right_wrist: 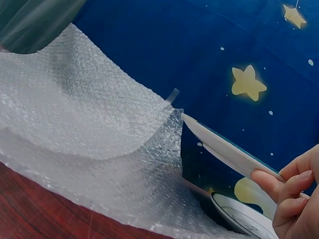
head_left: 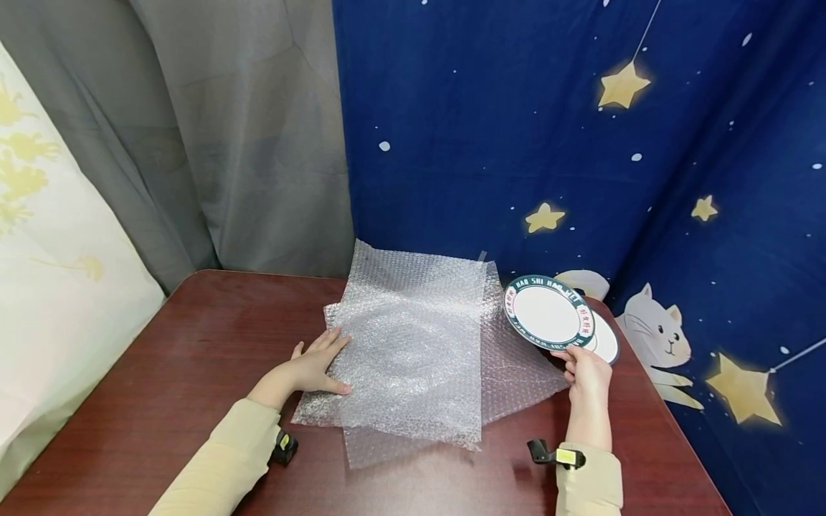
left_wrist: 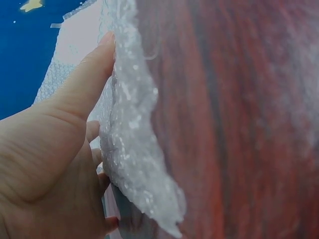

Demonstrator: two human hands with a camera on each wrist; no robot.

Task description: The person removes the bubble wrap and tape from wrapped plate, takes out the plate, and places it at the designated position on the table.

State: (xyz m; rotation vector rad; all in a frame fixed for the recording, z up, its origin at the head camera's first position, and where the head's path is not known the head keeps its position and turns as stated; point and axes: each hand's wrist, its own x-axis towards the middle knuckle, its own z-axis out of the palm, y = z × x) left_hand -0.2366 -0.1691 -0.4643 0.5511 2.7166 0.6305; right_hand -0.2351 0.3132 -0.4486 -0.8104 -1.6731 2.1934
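Note:
My right hand [head_left: 589, 373] pinches the near rim of a white plate [head_left: 548, 314] that has a dark green patterned border with lettering. The plate is raised and tilted over another plate [head_left: 605, 340] at the table's right edge. In the right wrist view the held plate [right_wrist: 234, 149] shows nearly edge-on, with thumb above and fingers beneath. With fingers spread, my left hand [head_left: 312, 365] rests on the left edge of layered bubble wrap [head_left: 413, 344]. A round outline shows through the wrap's middle. From the left wrist, the thumb lies along the bubble wrap [left_wrist: 132, 114].
The reddish-brown wooden table [head_left: 245, 322] has a grey curtain [head_left: 258, 143] and a blue star-patterned curtain [head_left: 464, 129] behind it. One sheet of bubble wrap [head_left: 516, 373] extends toward the plates on the right. A small strip [head_left: 482, 256] sticks up at the wrap's back edge.

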